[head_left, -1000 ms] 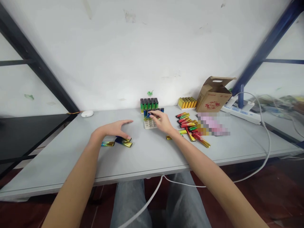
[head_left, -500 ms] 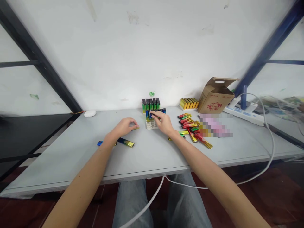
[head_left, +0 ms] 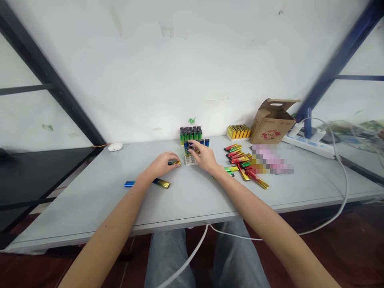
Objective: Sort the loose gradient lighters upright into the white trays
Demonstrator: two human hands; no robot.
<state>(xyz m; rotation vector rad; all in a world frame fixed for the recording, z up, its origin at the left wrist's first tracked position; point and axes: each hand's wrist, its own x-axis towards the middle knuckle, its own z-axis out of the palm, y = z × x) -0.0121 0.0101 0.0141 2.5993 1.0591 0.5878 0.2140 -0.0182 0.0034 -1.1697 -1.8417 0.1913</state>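
Observation:
My left hand (head_left: pixel 165 163) is closed on a lighter (head_left: pixel 175 163) with a dark body and gold end, held almost level just above the table. My right hand (head_left: pixel 204 155) is at the white tray (head_left: pixel 189 161), its thumb and forefinger apart beside the standing blue lighters (head_left: pixel 186 149). Part of that tray and its row of lighters is hidden behind the right hand. On the table near my left forearm lie a blue lighter (head_left: pixel 129 184) and a blue-and-gold lighter (head_left: pixel 162 183).
Behind the tray stands a block of green lighters (head_left: pixel 191 137). To the right are a tray of yellow lighters (head_left: pixel 239 132), a pile of red, green and gold lighters (head_left: pixel 240 159), a cardboard box (head_left: pixel 271 126) and a power strip (head_left: pixel 312 146). A white case (head_left: pixel 115 147) sits left.
My left hand has moved right toward the tray, and the lighter in it shows more plainly. My right thumb and forefinger have spread apart at the tray.

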